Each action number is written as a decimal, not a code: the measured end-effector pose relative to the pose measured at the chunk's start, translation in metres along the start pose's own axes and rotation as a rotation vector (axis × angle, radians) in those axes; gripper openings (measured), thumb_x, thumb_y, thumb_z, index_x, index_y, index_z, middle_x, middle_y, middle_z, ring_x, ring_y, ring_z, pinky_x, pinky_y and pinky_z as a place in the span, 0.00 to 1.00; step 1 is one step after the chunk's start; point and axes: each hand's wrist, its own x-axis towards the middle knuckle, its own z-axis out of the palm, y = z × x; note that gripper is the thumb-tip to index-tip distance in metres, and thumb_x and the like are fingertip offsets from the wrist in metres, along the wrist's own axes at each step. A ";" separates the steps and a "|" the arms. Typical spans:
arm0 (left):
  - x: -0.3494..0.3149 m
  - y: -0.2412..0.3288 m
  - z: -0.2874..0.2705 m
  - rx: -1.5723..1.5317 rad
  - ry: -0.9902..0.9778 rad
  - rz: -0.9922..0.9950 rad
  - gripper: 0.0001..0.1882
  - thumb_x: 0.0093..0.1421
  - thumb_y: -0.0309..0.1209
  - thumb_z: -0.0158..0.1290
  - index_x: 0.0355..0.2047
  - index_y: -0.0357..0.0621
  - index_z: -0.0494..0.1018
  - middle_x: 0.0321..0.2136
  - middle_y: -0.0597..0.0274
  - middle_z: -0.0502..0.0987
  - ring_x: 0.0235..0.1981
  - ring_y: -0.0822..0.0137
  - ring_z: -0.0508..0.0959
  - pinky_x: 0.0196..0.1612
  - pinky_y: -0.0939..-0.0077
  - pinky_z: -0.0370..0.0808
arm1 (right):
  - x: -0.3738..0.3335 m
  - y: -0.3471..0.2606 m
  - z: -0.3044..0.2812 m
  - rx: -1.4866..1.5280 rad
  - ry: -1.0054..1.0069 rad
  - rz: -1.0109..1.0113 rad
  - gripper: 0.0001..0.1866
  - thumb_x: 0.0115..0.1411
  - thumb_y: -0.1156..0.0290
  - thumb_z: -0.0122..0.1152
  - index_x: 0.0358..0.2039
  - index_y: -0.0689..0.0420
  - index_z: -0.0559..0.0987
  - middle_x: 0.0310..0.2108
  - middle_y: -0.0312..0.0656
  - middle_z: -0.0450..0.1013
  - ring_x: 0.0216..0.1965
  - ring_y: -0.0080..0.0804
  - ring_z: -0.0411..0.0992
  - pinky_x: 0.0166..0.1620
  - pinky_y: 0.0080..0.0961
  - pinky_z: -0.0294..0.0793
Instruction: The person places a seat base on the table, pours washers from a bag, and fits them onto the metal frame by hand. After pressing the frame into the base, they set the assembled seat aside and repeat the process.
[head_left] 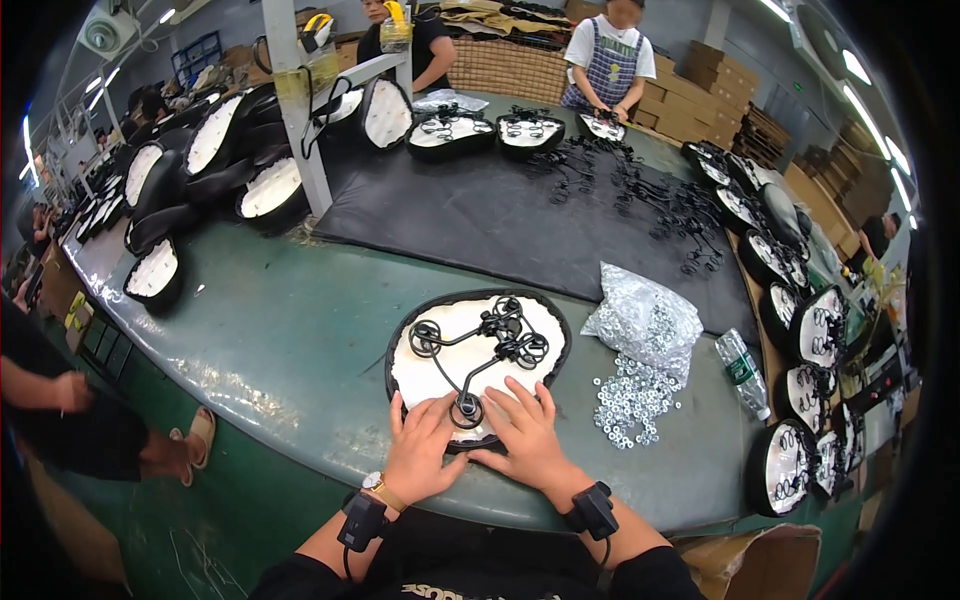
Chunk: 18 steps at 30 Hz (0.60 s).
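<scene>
Where the pad (425, 378) lies: near edge of green table (290, 335), white face up
Wire frame (497, 325): on pad, near coil between hands
Left hand (422, 448): fingers spread, pad's near-left
Right hand (527, 442): spread, near-right; thumbs almost meeting
Nuts (635, 402): loose, right of pad

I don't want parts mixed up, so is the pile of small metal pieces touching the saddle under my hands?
Apart. The head view shows green tabletop between the small metal pieces and the saddle.
</scene>
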 end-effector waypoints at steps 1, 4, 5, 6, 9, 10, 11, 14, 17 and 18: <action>0.001 -0.001 0.000 -0.008 -0.006 0.016 0.31 0.50 0.40 0.65 0.52 0.40 0.74 0.64 0.57 0.67 0.64 0.54 0.65 0.70 0.32 0.40 | 0.000 -0.001 -0.002 -0.011 0.007 0.014 0.21 0.53 0.49 0.73 0.43 0.46 0.86 0.61 0.39 0.71 0.69 0.46 0.60 0.69 0.60 0.45; -0.001 -0.005 0.003 0.015 -0.018 0.028 0.34 0.50 0.40 0.67 0.55 0.38 0.72 0.63 0.54 0.67 0.64 0.52 0.66 0.70 0.30 0.40 | 0.006 0.000 -0.019 0.068 0.010 -0.128 0.15 0.53 0.57 0.75 0.40 0.48 0.86 0.58 0.41 0.74 0.66 0.46 0.65 0.67 0.53 0.57; -0.001 -0.007 0.000 0.011 -0.037 0.018 0.35 0.50 0.41 0.67 0.56 0.37 0.71 0.63 0.51 0.67 0.63 0.51 0.66 0.70 0.31 0.41 | 0.004 0.007 -0.019 0.041 0.020 -0.107 0.15 0.53 0.57 0.75 0.40 0.48 0.86 0.58 0.41 0.74 0.66 0.46 0.65 0.67 0.53 0.57; -0.001 -0.010 -0.006 -0.013 -0.052 0.030 0.36 0.49 0.40 0.68 0.56 0.37 0.70 0.63 0.50 0.67 0.63 0.50 0.66 0.70 0.33 0.44 | 0.000 0.018 -0.018 0.132 0.123 -0.082 0.13 0.53 0.62 0.75 0.39 0.49 0.86 0.55 0.40 0.76 0.62 0.45 0.69 0.63 0.48 0.64; -0.008 -0.040 -0.034 -0.009 0.012 0.060 0.39 0.46 0.36 0.71 0.58 0.40 0.69 0.61 0.46 0.67 0.64 0.49 0.65 0.69 0.40 0.56 | -0.006 0.054 -0.034 0.097 0.331 0.122 0.10 0.53 0.71 0.72 0.37 0.53 0.84 0.44 0.41 0.80 0.46 0.41 0.77 0.49 0.37 0.77; -0.007 -0.047 -0.041 0.047 0.115 0.083 0.32 0.44 0.32 0.71 0.52 0.43 0.74 0.53 0.51 0.72 0.60 0.51 0.70 0.67 0.44 0.62 | -0.016 0.077 -0.043 -0.015 0.293 0.230 0.12 0.55 0.71 0.70 0.42 0.54 0.83 0.43 0.43 0.79 0.45 0.43 0.77 0.46 0.38 0.77; -0.009 -0.055 -0.045 0.059 0.114 0.081 0.32 0.44 0.32 0.71 0.52 0.43 0.74 0.53 0.51 0.72 0.60 0.51 0.70 0.67 0.44 0.62 | -0.023 0.091 -0.049 -0.153 0.221 0.360 0.15 0.56 0.69 0.69 0.45 0.55 0.82 0.42 0.43 0.78 0.44 0.45 0.76 0.46 0.39 0.77; -0.007 -0.057 -0.047 0.158 0.123 0.265 0.18 0.43 0.32 0.70 0.35 0.50 0.78 0.36 0.66 0.78 0.44 0.59 0.77 0.59 0.49 0.67 | -0.041 0.124 -0.052 -0.333 0.029 0.408 0.16 0.54 0.65 0.71 0.44 0.53 0.84 0.39 0.40 0.77 0.43 0.43 0.74 0.44 0.38 0.77; -0.009 -0.005 -0.026 0.099 0.078 0.320 0.16 0.43 0.40 0.72 0.30 0.55 0.79 0.28 0.70 0.75 0.35 0.63 0.76 0.44 0.61 0.65 | -0.048 0.141 -0.048 -0.366 0.005 0.381 0.12 0.53 0.65 0.72 0.38 0.52 0.85 0.35 0.39 0.77 0.40 0.44 0.75 0.42 0.39 0.77; -0.012 0.012 -0.008 0.043 0.088 0.362 0.15 0.44 0.41 0.71 0.30 0.55 0.79 0.26 0.69 0.73 0.31 0.64 0.74 0.41 0.63 0.65 | -0.049 0.144 -0.047 -0.398 0.006 0.393 0.08 0.53 0.66 0.72 0.34 0.51 0.86 0.34 0.38 0.78 0.38 0.44 0.75 0.40 0.40 0.77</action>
